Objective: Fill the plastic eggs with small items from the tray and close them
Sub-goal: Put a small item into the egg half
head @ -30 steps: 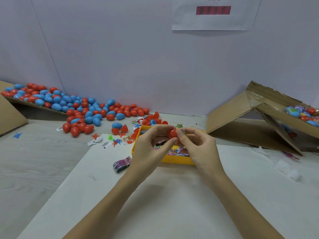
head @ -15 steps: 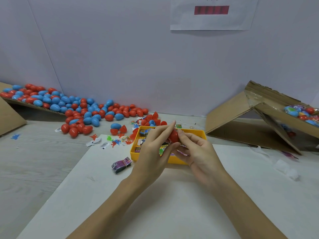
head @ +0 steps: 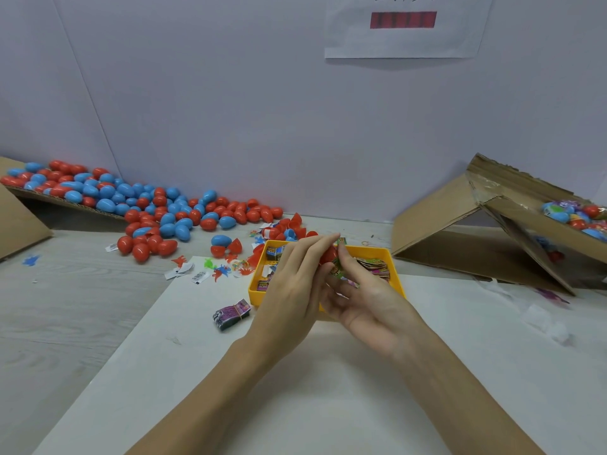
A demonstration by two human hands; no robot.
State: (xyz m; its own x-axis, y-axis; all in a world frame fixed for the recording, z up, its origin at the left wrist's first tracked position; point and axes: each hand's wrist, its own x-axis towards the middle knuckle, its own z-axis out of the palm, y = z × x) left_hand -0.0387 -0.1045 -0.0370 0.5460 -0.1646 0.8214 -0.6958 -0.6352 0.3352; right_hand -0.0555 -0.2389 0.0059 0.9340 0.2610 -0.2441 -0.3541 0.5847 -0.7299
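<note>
Over the yellow tray [head: 395, 270] my two hands meet. My left hand [head: 295, 287] holds a red plastic egg [head: 327, 256], mostly hidden between its fingers and thumb. My right hand [head: 364, 297] pinches a small green printed packet [head: 336, 269] against the egg's side, thumb on top. More small printed packets [head: 374, 269] lie in the tray. A heap of red and blue eggs [head: 157, 208] spreads along the wall at the left.
A rubber-banded bundle of packets [head: 231, 314] lies left of the tray on the white sheet [head: 295, 389]. Loose egg halves and small toy bits [head: 226, 266] lie behind it. A tipped cardboard box [head: 486, 224] with filled eggs [head: 578, 216] stands at the right.
Both hands have sunk a little toward the tray and turned. The right hand has shifted from the egg to pressing a green packet against it.
</note>
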